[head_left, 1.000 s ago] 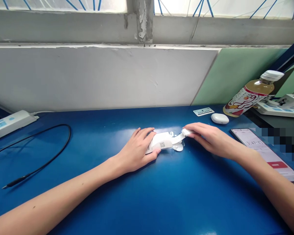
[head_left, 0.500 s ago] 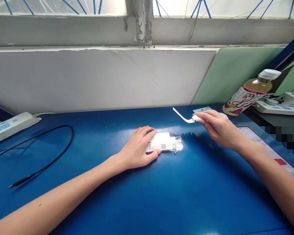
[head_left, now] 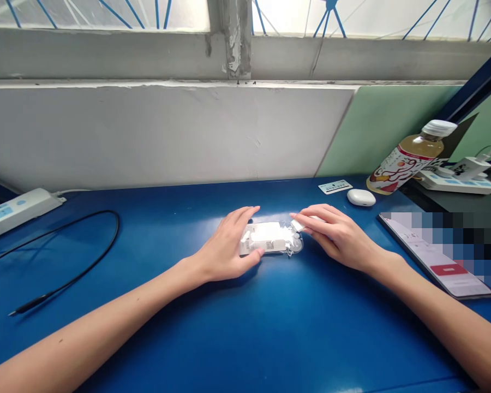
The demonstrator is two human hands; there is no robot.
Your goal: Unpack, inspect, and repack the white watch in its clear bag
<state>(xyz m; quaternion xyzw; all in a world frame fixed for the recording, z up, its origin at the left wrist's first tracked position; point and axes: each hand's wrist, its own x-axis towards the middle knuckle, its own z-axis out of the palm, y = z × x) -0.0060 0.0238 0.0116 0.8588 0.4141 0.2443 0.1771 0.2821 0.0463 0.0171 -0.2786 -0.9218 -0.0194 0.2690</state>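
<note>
A small white packet in clear plastic point(head_left: 270, 240), with a printed code on it, lies on the blue table point(head_left: 237, 327). My left hand point(head_left: 227, 245) rests on the packet's left end, thumb under its near edge and fingers curled over it. My right hand point(head_left: 331, 232) is at the packet's right end, fingertips pinched on a small white strip point(head_left: 298, 225) that touches the packet.
A white earbud case point(head_left: 360, 197) and a small card point(head_left: 334, 187) lie at the back right, beside a tilted drink bottle point(head_left: 409, 158). A phone point(head_left: 433, 256) lies at right. A black cable point(head_left: 65, 262) and white power strip point(head_left: 16, 210) sit at left.
My right hand had lifted the white strip up and away to the back right, then brought it back down to the packet's right end. My left hand stayed on the packet.
</note>
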